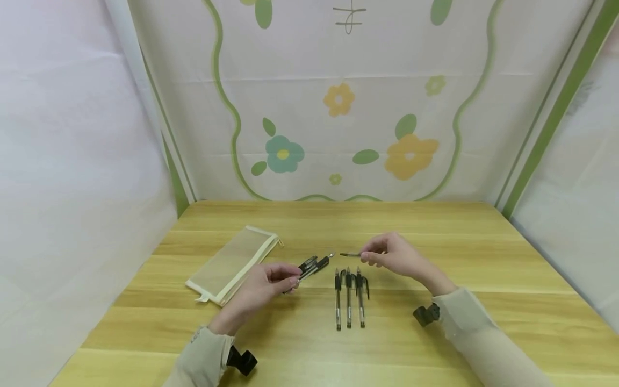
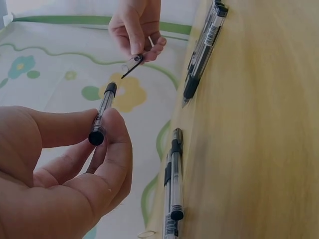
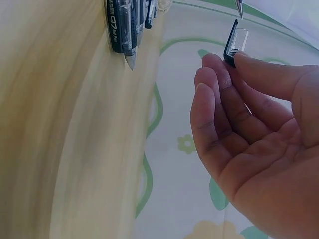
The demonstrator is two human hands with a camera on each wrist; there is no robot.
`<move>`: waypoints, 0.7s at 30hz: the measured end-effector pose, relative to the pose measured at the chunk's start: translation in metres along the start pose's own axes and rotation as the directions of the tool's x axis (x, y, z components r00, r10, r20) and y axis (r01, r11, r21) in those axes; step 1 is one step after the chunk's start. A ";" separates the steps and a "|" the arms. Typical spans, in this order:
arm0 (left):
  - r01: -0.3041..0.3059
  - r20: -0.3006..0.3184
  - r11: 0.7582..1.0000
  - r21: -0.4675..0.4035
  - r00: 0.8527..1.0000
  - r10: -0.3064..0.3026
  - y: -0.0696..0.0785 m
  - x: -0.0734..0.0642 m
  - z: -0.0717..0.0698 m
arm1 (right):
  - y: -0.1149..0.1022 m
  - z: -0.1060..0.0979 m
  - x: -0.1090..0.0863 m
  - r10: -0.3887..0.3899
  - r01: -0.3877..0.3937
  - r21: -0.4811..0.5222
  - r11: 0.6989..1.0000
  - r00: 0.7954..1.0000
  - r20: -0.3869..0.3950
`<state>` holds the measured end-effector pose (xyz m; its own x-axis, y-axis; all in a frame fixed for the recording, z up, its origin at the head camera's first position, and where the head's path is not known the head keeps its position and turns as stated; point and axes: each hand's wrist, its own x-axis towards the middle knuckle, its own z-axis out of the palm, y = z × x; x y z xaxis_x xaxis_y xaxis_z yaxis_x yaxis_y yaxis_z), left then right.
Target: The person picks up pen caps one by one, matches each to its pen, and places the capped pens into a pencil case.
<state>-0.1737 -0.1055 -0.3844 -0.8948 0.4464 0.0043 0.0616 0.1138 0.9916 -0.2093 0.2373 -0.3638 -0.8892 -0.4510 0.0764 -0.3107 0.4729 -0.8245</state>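
My left hand point(image 1: 268, 285) pinches a clear-barrelled black gel pen point(image 2: 103, 113) between thumb and fingertips, its bare metal tip pointing right in the head view. Facing it across a small gap, my right hand point(image 1: 394, 255) holds a clear pen cap with a black clip point(image 3: 238, 44) by its end. Three uncapped gel pens point(image 1: 348, 301) lie side by side on the table below the hands, with loose caps point(image 1: 366, 288) beside their grips. More gel pens point(image 2: 175, 184) lie near my left hand, partly hidden by it in the head view.
A cream mesh zip pouch point(image 1: 234, 260) lies flat on the wooden table point(image 1: 435, 344), left of my left hand. A flower-printed cloth point(image 1: 309, 107) hangs behind the table's far edge, with pale cloth on both sides.
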 end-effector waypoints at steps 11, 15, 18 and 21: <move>-0.010 0.045 0.999 0.038 0.999 0.008 -0.001 0.001 0.004 | 0.001 0.010 0.002 -0.004 0.004 0.012 1.000 1.000 0.017; -0.002 0.053 0.999 0.043 0.999 -0.001 0.000 0.001 0.005 | -0.001 0.011 0.003 0.005 -0.005 0.019 1.000 1.000 0.019; 0.005 0.056 0.999 0.042 0.998 -0.008 0.000 0.000 0.005 | -0.003 0.013 0.003 0.014 -0.014 0.027 1.000 1.000 0.026; 0.008 0.059 0.999 0.037 0.998 -0.011 0.000 -0.001 0.004 | -0.004 0.014 0.003 0.005 -0.006 0.029 1.000 0.999 0.034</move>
<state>-0.1713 -0.1020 -0.3849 -0.8680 0.4964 -0.0137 0.0704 0.1504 0.9861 -0.2062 0.2232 -0.3676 -0.8790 -0.4738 0.0531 -0.2954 0.4537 -0.8408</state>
